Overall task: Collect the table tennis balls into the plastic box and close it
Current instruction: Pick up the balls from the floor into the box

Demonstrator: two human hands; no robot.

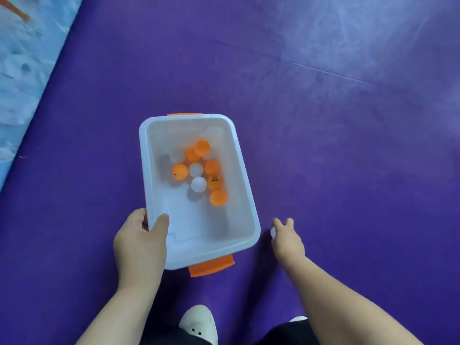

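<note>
head | left hand (140, 241) grips box (245, 185) rim; right hand (287, 239) holds white ball (273, 232)

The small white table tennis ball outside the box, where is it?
In the head view, the white ball sits in the right hand, just right of the translucent plastic box.

Indoor play or sports space, floor level. Purple padded floor mat (323, 120) with faint seams fills most of the frame; a pale blue patterned floor covering (22, 70) borders it at upper left.
</note>
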